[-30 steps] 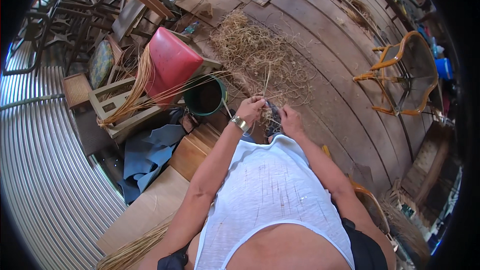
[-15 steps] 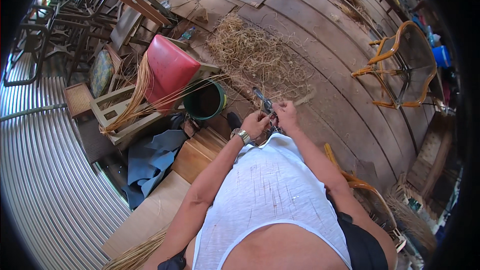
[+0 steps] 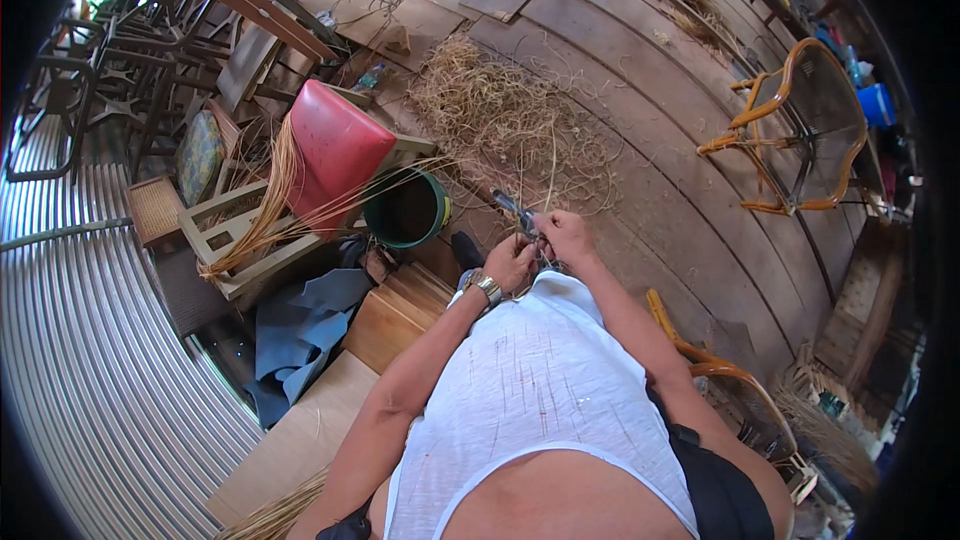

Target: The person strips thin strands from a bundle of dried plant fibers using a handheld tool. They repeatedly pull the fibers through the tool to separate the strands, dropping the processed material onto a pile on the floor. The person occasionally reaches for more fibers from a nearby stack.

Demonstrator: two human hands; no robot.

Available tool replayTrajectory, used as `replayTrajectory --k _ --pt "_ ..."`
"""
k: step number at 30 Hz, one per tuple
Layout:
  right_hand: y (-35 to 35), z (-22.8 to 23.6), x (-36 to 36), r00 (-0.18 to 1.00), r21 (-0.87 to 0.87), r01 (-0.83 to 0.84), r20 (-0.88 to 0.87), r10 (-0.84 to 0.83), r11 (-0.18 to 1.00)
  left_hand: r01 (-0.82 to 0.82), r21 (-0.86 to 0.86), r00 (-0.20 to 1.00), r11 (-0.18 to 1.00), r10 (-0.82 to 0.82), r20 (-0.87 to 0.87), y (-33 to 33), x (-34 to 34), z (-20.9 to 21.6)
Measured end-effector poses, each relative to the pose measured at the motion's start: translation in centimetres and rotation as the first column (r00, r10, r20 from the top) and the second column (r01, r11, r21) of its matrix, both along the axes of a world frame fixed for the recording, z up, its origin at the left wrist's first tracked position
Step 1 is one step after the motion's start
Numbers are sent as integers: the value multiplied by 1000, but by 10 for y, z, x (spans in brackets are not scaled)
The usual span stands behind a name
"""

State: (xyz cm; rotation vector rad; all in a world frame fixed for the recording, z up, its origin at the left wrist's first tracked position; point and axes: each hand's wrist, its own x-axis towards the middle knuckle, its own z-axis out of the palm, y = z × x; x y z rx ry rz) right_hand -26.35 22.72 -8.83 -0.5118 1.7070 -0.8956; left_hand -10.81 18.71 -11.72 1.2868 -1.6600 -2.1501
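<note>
My left hand (image 3: 510,262), with a metal watch (image 3: 487,288) on its wrist, is closed in a pinch just in front of my shirt. What lies between its fingers is too small to make out. My right hand (image 3: 565,237) is closed beside it, and a thin pale cane strip (image 3: 553,155) runs from its fingers away over the floor. A dark, bluish-grey metal tool (image 3: 512,208) points forward between the hands; its near end is hidden by the fingers, and I cannot tell its exact kind.
Tangled cane shavings (image 3: 490,105) lie ahead on the wooden floor. To the left stand a dark green bucket (image 3: 440,208), a red-cushioned chair (image 3: 335,145) draped with cane strands (image 3: 285,180), and blue sheet material (image 3: 300,330). A cane-framed chair (image 3: 800,130) is at right.
The pale strip by my right hand has swung from pointing right to pointing forward. The tool's tip has shifted slightly left and nearer. Both hands stay close together.
</note>
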Motion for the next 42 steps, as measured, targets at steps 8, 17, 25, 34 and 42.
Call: replayTrajectory --k 8,17,25,34,42 --pt "-8 -5 12 967 -73 -93 -242 73 993 109 100 990 989 -117 80 -21 11 32" --pt "-21 -25 -15 975 187 160 121 -185 969 50 -333 964 941 41 261 -24 5 54" --pt "67 -7 -238 749 -141 617 -196 -633 774 74 -235 936 969 13 351 -15 200 156" --pt "84 45 -410 794 323 156 -603 76 934 -953 -210 214 216 976 33 -27 462 170" --pt "35 -76 -312 540 250 -536 -632 555 807 -903 -429 81 5 984 -157 41 526 288"
